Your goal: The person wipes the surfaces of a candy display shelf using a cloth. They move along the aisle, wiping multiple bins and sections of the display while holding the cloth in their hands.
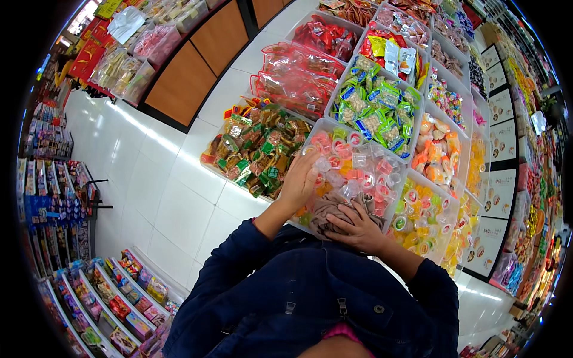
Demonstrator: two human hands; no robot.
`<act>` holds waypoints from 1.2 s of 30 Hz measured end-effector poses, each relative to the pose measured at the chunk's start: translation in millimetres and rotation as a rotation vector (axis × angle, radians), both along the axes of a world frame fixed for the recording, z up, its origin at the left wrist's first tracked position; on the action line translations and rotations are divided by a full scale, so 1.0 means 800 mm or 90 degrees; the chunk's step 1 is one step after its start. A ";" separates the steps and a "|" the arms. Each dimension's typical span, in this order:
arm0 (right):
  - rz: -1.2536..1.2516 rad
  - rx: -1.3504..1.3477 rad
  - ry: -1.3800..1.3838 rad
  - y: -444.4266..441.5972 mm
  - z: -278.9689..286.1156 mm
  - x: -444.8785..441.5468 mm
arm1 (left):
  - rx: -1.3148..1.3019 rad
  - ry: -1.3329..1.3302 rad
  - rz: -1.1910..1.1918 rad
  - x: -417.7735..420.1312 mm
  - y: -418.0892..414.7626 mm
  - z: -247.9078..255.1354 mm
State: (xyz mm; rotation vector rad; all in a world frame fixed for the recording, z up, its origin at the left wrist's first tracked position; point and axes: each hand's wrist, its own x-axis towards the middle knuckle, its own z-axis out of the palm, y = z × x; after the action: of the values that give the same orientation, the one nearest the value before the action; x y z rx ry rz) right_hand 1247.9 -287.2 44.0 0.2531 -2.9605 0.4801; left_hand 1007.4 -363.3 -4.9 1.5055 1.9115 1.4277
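A clear plastic bin (400, 197) filled with small jelly cups (356, 172), pink, orange and clear, stands right in front of my body. My left hand (299, 181) lies along its left side, with the fingers stretched out against the jelly cups and nothing visibly held. Bunched up at the bin's near end is a greyish-brown cloth (323, 212), resting on the cups. Over this cloth my right hand (360, 228) is curled, fingers spread and gripping the fabric. What lies beneath the cloth is hidden.
To the left sits a bin of green-and-brown wrapped snacks (259, 147). Beyond are red-trimmed clear bags (297, 80) and a bin of green-and-blue packets (378, 103). Yellow jelly cups (418, 219) fill a bin on the right. White tiled floor (179, 215) and tiered shelves (103, 308) lie left.
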 end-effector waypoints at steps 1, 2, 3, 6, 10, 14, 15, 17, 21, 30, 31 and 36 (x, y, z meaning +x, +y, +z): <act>-0.001 -0.051 -0.010 0.002 0.000 0.000 | 0.000 -0.006 0.007 0.002 -0.001 -0.001; -0.003 -0.102 -0.020 0.006 0.002 -0.002 | 0.001 -0.012 0.013 0.004 -0.002 -0.003; -0.005 -0.149 -0.027 0.011 0.004 -0.006 | 0.005 -0.013 0.019 0.002 -0.001 -0.003; -0.080 -0.373 -0.036 0.029 -0.016 -0.002 | 0.010 0.022 0.063 -0.008 -0.014 0.001; -0.303 -0.890 0.019 0.072 0.028 0.008 | 0.026 0.038 0.227 -0.044 -0.044 0.002; -0.379 -1.331 0.093 0.094 0.062 -0.049 | -0.015 0.222 0.353 -0.121 -0.105 -0.008; -0.370 -1.397 0.094 0.100 0.084 -0.074 | -0.067 0.322 0.409 -0.143 -0.122 -0.029; -0.379 -1.159 0.078 0.135 0.057 -0.104 | -0.111 0.390 0.416 -0.185 -0.139 -0.037; -0.430 -0.627 0.093 0.124 0.047 -0.244 | -0.364 0.179 0.286 -0.243 -0.137 -0.032; -0.529 0.155 -0.282 0.016 -0.137 -0.403 | -0.376 0.316 0.037 -0.196 -0.140 -0.054; -0.508 0.064 -0.356 0.013 -0.113 -0.404 | -0.411 0.304 0.010 -0.201 -0.146 -0.051; -0.472 -0.113 -0.197 0.068 -0.032 -0.415 | -0.409 0.328 -0.032 -0.238 -0.130 -0.052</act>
State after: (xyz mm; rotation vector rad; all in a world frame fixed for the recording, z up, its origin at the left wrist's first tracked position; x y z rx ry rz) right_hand 916.2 -232.8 18.2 -0.9775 -2.9517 0.7003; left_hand 817.3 -467.6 -46.4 1.6452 2.2798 0.3239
